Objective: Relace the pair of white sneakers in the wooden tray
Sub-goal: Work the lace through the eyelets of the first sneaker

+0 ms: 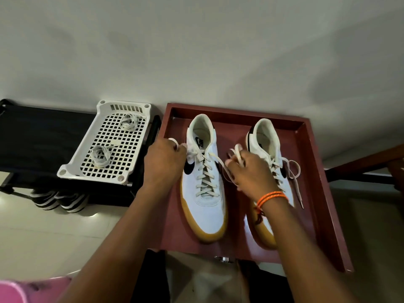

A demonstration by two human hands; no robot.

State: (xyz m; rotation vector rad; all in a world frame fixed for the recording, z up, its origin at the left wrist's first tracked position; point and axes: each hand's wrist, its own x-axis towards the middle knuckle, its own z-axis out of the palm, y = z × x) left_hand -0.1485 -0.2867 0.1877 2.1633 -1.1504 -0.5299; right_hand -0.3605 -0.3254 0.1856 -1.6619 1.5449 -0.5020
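Now both hands pull lace ends at the left sneaker in the tray.

Nearest, the right hand (251,169), an orange band (272,197) on its wrist, pinches one end of the lace (206,171); the left hand (164,158) pinches the other, each drawn out sideways from the left sneaker (202,178). Beside it the right sneaker (265,145) lies with its lace loose, both inside the wooden tray (314,171). Farther left, a white basket (105,145) holds two coiled laces (99,156).

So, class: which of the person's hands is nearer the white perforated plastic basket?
Left. The left hand is just beside the white perforated plastic basket; the right hand is beyond the sneaker.
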